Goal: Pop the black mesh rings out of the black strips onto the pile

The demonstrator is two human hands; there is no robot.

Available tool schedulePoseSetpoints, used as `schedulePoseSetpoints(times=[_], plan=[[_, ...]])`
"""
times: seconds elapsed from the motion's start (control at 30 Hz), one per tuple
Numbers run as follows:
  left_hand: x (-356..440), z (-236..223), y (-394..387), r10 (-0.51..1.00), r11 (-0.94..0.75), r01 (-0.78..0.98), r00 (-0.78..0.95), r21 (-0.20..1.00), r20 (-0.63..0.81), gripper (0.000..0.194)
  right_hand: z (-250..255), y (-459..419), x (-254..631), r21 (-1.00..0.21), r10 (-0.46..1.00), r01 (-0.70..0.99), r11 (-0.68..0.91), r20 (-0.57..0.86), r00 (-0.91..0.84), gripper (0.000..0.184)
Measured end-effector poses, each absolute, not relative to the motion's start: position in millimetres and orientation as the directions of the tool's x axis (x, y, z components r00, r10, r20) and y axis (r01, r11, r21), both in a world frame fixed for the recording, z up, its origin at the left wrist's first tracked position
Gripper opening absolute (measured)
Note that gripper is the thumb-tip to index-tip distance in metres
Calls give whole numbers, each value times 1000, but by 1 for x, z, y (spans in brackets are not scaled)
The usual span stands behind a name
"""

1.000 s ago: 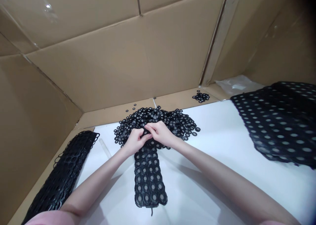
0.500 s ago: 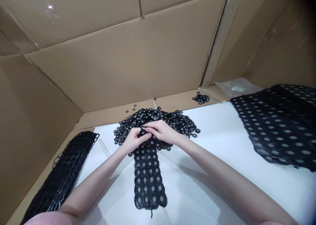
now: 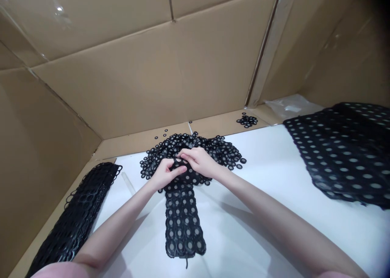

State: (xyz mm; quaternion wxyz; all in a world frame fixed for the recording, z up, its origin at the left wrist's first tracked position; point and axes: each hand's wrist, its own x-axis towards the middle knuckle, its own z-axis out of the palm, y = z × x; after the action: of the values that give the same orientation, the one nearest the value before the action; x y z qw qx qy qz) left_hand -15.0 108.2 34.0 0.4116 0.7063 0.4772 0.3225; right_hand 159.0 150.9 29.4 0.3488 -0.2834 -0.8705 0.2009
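A black rubber sheet (image 3: 182,220) with rows of round pale spots lies lengthwise in front of me, its far end raised and bent between my hands. My left hand (image 3: 164,174) grips that end from the left, thumb on top. At its upper edge, my right hand (image 3: 201,162) has thumb and fingers pinched together; what lies between those fingertips is too small to make out. Directly behind and under both hands spreads a heap of small black rings (image 3: 227,151) with pale middles.
Stacked black perforated sheets (image 3: 76,213) lie at left, beside a thin clear strip (image 3: 128,183). Larger spotted black sheets (image 3: 344,156) cover the right side. A small ring cluster (image 3: 247,120) and a clear plastic bag (image 3: 294,106) sit at the back by the cardboard wall (image 3: 158,83).
My right fingers have curled in slightly and shifted off the sheet's far edge, showing more of its spots. My left hand keeps its grip in nearly the same place.
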Motion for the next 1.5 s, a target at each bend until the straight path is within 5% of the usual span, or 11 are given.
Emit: schedulePoseSetpoints(times=[0.17, 0.27, 0.57, 0.63, 0.73, 1.07, 1.2, 1.3, 1.4, 1.5], plan=[[-13, 31, 109, 952, -195, 440, 299, 876, 62, 37, 31, 151, 160, -331, 515, 395, 857, 592, -620, 19], [-11, 28, 108, 950, -175, 416, 308, 893, 43, 36, 26, 153, 159, -298, 522, 439, 848, 618, -589, 22], [-12, 31, 103, 922, -156, 298, 386, 942, 30, 23, 30, 175, 177, -481, 642, 431, 763, 635, -430, 23], [-12, 31, 99, 884, -152, 307, 467, 939, -10, 19, 42, 185, 197, -623, 758, 455, 636, 614, -219, 22], [-10, 32, 96, 858, -170, 306, 513, 937, -12, 20, 54, 197, 221, -674, 795, 495, 549, 604, -59, 31], [-5, 38, 100, 876, -175, 268, 483, 947, 25, 26, 17, 204, 188, -339, 799, 736, 585, 394, -454, 21], [-8, 35, 104, 922, -91, 195, 388, 976, 8, 30, 29, 190, 185, -541, 774, 568, 620, 541, -330, 29], [-10, 30, 108, 946, -56, 131, 325, 990, 11, 31, 46, 170, 177, -733, 795, 328, 596, 483, -366, 47], [-11, 26, 110, 959, -45, 132, 283, 990, 6, 30, 54, 153, 169, -693, 741, 342, 635, 422, -522, 30], [-11, 26, 110, 957, -23, 157, 290, 987, -23, 31, 52, 147, 164, -643, 756, 413, 645, 457, -469, 15]])
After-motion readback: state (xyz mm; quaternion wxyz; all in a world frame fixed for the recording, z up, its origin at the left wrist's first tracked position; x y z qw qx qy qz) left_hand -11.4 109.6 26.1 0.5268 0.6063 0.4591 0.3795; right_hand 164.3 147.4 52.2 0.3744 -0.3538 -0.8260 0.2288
